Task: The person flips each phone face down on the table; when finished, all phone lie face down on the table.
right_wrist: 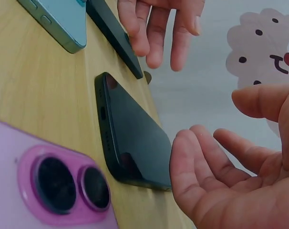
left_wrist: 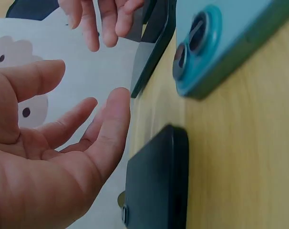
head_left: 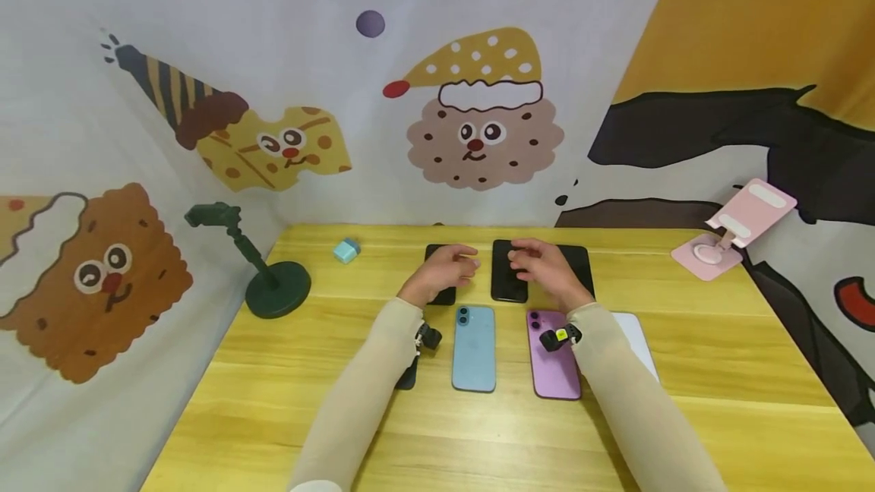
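Note:
My left hand (head_left: 444,275) hovers over a dark phone (head_left: 446,296) in the back row, its fingers loosely bent with nothing between them. Opposite it, my right hand (head_left: 547,268) hangs above a black phone (head_left: 504,279) and a larger dark device (head_left: 579,268), also holding nothing. In both wrist views the fingers stand apart from the phones. Nearer to me lie a light blue phone (head_left: 475,355) and a purple phone (head_left: 554,370), backs up, the purple one partly under the right wrist. The left forearm hides most of another dark phone (head_left: 407,376).
A white flat device (head_left: 637,340) lies partly hidden by the right sleeve. On the left stand a dark green phone stand (head_left: 273,291) and a small light blue block (head_left: 347,250). A pink folding stand (head_left: 731,230) is at the back right. A patterned cloth (head_left: 307,36) hangs behind the wooden table (head_left: 273,416).

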The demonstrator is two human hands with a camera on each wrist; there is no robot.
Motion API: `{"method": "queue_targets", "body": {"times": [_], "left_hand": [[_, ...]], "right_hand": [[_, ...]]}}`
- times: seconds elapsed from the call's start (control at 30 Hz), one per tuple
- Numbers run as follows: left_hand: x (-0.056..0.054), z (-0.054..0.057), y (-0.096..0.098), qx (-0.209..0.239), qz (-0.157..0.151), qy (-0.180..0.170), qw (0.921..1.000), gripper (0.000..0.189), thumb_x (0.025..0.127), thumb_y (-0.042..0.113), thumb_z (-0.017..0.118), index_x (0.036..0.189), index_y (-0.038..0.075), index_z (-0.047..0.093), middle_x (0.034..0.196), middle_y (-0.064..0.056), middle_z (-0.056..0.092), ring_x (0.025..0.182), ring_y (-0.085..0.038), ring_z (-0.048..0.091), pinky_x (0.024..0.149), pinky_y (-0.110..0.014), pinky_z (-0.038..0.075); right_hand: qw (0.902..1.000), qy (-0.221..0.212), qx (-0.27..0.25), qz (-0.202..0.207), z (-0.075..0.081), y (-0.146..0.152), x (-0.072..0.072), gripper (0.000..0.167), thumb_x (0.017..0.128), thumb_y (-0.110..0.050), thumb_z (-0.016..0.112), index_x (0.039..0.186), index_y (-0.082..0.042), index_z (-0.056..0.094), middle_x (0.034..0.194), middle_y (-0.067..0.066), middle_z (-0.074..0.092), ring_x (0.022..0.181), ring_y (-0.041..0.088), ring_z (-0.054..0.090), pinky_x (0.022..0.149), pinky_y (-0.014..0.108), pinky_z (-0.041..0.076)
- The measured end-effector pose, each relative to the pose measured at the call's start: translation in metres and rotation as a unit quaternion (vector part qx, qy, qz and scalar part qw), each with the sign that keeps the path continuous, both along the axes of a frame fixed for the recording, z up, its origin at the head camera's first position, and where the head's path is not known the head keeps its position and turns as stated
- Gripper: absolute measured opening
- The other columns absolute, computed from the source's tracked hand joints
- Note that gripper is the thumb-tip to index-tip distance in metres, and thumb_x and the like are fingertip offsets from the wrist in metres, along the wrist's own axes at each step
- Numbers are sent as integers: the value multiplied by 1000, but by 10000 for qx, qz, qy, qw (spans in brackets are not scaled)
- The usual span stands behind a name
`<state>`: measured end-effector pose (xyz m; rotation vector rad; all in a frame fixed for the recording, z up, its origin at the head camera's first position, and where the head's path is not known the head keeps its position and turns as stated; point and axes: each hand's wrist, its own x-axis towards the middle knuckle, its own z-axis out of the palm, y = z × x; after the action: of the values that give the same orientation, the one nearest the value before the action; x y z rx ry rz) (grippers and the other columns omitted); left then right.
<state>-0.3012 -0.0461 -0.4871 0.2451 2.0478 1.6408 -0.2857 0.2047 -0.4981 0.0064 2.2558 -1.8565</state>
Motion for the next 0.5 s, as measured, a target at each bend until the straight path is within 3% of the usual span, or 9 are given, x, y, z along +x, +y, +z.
{"method": "queue_targets", "body": {"times": [0.2,0.4,0.5], "left_hand": [[-1,1,15,92,18,-185,9998,54,107,26,64,157,9,49,148,-13,60,136,-34,60,112,-44,54],[1,-1,29,87,-77,-309,9995,66,106,33,67,161,7,42,133,-8,65,130,-29,62,111,-43,55],[2,-3,35,4,-147,-390,9991,70,106,34,67,163,7,38,139,-11,63,132,-30,61,110,-42,56]], "right_hand": [[9996,45,128,-242,-5,5,0,60,106,-30,66,157,-4,48,144,21,56,135,39,57,108,47,56],[9987,-58,187,-470,-9,10,3,59,107,-29,65,157,-5,47,153,21,50,141,37,52,116,52,49],[9980,-121,250,-575,-10,11,4,59,107,-29,64,157,-5,46,155,21,48,142,37,51,118,52,47]]}}
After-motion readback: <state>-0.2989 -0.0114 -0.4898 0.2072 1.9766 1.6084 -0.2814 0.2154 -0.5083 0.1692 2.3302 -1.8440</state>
